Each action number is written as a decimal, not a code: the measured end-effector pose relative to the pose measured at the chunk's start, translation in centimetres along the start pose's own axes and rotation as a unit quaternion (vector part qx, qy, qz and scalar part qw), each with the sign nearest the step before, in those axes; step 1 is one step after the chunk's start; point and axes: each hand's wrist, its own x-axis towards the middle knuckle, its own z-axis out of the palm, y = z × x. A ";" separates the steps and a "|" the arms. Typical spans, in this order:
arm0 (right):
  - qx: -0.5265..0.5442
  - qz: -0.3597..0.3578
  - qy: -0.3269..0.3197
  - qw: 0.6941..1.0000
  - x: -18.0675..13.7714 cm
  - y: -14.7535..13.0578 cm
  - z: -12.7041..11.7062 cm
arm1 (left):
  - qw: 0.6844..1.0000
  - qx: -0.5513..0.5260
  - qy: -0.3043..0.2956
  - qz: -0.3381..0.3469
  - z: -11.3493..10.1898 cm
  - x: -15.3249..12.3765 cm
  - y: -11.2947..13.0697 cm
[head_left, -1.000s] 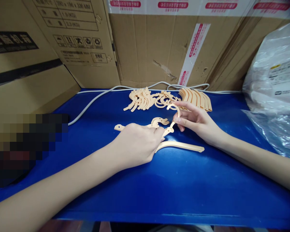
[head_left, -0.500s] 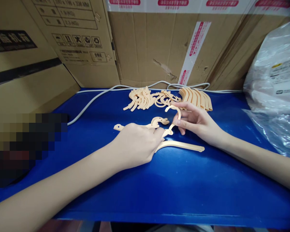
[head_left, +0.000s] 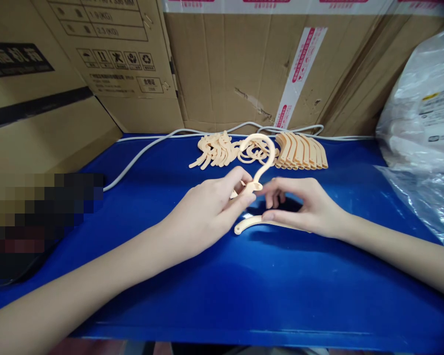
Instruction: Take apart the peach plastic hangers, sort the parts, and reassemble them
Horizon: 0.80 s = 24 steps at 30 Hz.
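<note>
The left hand (head_left: 207, 214) pinches the base of a peach plastic hook (head_left: 265, 172), holding it upright above the blue table (head_left: 281, 296). The right hand (head_left: 307, 209) curls around the hanger arm (head_left: 247, 224), which lies on the table just below the hook. Spare parts (head_left: 299, 150) are piled behind.

Soft, even light from overhead here, bright enough all round, nothing burnt out. The blue table (head_left: 281, 286) takes a mild sheen across its near stretch. Shadows stay gentle: a dark pool under the right hand (head_left: 303, 207), a fainter one beneath the left hand (head_left: 203, 217), a thin line below the hanger arm (head_left: 251, 224). The hook (head_left: 262, 150) pinched in the left hand reads crisp. Glare flashes white on the plastic bag (head_left: 422, 113) at right. It's a wide lens: the cardboard boxes (head_left: 225, 64) lean and bow toward the edges, and the forearms stretch large in the corners. A pixelated block (head_left: 33, 222) masks the left side.
</note>
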 end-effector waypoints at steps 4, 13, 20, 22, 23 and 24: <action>-0.200 -0.166 -0.071 0.963 -0.4 -0.2 0.3 | 0.984 -0.165 0.013 -0.058 0.0 0.4 -0.6; -0.382 -0.225 -0.044 0.895 -0.4 -0.9 0.7 | 0.921 -0.343 -0.002 -0.185 -0.5 1.5 -0.6; -0.333 -0.159 -0.054 0.928 -0.5 -0.4 0.5 | 0.920 -0.337 0.016 -0.199 -0.7 1.7 -0.3; -0.303 -0.112 -0.050 0.945 -0.7 -0.2 0.5 | 0.918 -0.334 0.027 -0.214 -0.7 1.8 -0.3; -0.287 -0.089 -0.048 0.952 -0.8 -0.1 0.4 | 0.916 -0.334 0.031 -0.220 -0.7 1.8 -0.3; -0.274 -0.072 -0.047 0.958 -0.8 -0.1 0.4 | 0.914 -0.335 0.034 -0.224 -0.8 1.8 -0.2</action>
